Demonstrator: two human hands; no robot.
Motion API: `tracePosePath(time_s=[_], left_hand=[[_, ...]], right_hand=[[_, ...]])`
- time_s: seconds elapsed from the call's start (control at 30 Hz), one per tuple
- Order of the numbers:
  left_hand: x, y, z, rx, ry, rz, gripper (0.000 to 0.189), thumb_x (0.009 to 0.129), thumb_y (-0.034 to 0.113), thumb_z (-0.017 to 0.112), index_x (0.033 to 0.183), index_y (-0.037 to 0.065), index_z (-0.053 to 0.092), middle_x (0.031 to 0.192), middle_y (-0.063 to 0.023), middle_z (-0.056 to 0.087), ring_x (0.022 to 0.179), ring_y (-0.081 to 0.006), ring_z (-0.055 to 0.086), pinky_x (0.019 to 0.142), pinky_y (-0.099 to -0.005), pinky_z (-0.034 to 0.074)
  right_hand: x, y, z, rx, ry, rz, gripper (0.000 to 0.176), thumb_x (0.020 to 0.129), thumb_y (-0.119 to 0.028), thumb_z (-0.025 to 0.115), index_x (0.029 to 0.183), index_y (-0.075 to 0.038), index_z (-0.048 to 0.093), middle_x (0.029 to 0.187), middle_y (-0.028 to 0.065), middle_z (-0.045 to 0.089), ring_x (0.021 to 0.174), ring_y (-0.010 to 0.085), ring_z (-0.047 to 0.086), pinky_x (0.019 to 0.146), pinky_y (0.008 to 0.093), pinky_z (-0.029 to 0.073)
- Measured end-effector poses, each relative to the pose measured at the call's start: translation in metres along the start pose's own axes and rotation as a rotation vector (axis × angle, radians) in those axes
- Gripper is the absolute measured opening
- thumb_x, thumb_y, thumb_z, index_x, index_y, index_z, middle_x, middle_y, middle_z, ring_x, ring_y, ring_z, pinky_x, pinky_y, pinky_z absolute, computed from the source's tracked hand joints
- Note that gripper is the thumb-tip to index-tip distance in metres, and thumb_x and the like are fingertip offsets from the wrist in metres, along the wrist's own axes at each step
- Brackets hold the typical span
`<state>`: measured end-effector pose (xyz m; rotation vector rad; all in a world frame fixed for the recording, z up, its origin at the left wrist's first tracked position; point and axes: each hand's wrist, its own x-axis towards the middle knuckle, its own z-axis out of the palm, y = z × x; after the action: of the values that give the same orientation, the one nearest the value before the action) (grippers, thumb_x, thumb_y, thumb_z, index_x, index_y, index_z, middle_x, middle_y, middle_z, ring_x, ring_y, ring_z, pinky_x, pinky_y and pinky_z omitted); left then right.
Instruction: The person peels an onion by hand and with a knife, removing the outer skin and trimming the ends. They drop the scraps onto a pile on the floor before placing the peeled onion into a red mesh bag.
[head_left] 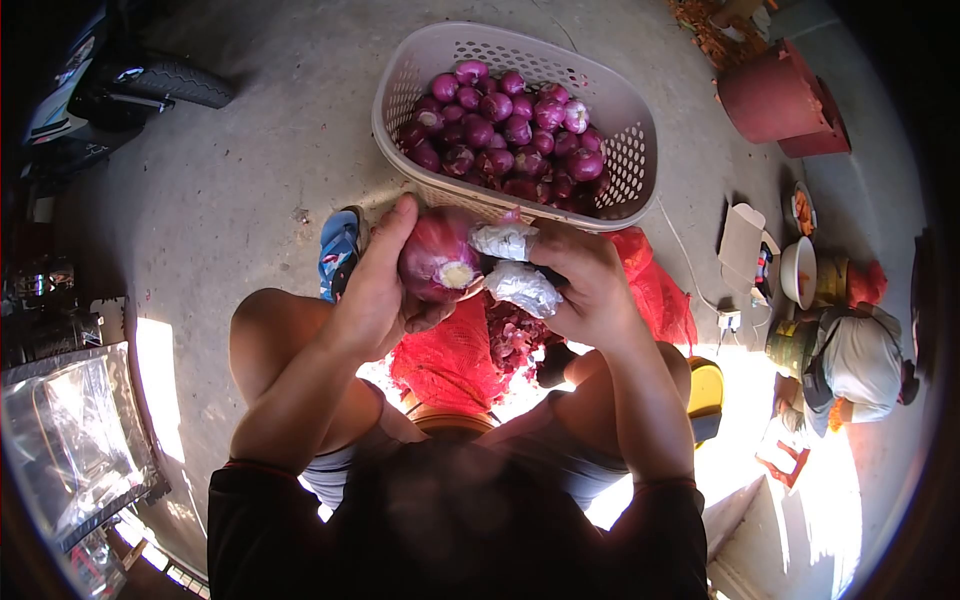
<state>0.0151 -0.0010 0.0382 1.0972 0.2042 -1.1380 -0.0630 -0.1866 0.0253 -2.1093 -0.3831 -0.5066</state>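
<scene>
My left hand is wrapped round a large red onion, whose pale cut end faces me. My right hand is closed close against the onion's right side, its thumb and a finger covered in silvery wrapping. Something dark shows between those two wrapped tips, too small and shaded to name. Below my hands a red mesh sack lies between my knees, with a heap of purple onion skins beside it.
Ahead stands a pale plastic basket holding many peeled red onions. A blue flip-flop is at the left, a yellow one at the right. Another person sits at far right near a white bowl. A motorcycle wheel is upper left.
</scene>
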Motion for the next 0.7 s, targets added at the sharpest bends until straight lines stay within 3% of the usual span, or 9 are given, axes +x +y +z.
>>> tracePosePath(time_s=[0.23,0.37,0.7], left_hand=[[0.003,-0.003,-0.004,-0.01,-0.038,0.001,0.059,0.087,0.065,0.034,0.104,0.012,0.054,0.079,-0.0035,0.063,0.053,-0.0106,0.056,0.038,-0.019,0.034],[-0.001,0.001,0.003,0.006,0.025,-0.028,0.058,0.087,0.064,0.033,0.105,0.013,0.054,0.078,-0.0046,0.064,0.052,-0.0107,0.055,0.037,-0.0191,0.033],[0.002,-0.001,-0.005,-0.03,-0.085,-0.03,0.06,0.086,0.065,0.033,0.108,0.013,0.054,0.083,-0.0057,0.065,0.055,-0.0105,0.057,0.04,-0.0193,0.036]], right_hand=[[-0.001,-0.004,-0.001,0.09,-0.048,0.12,0.033,0.062,-0.005,0.073,0.093,-0.002,0.063,0.09,0.0126,0.064,0.088,0.0304,0.062,0.078,0.0366,0.05],[0.001,-0.004,-0.001,0.058,-0.026,0.079,0.031,0.062,-0.005,0.073,0.092,-0.002,0.063,0.091,0.0124,0.064,0.091,0.0298,0.062,0.078,0.0366,0.05],[0.0,0.0,0.009,0.096,0.071,0.059,0.026,0.066,-0.001,0.071,0.091,-0.001,0.063,0.088,0.0126,0.065,0.09,0.0297,0.063,0.078,0.0365,0.05]])
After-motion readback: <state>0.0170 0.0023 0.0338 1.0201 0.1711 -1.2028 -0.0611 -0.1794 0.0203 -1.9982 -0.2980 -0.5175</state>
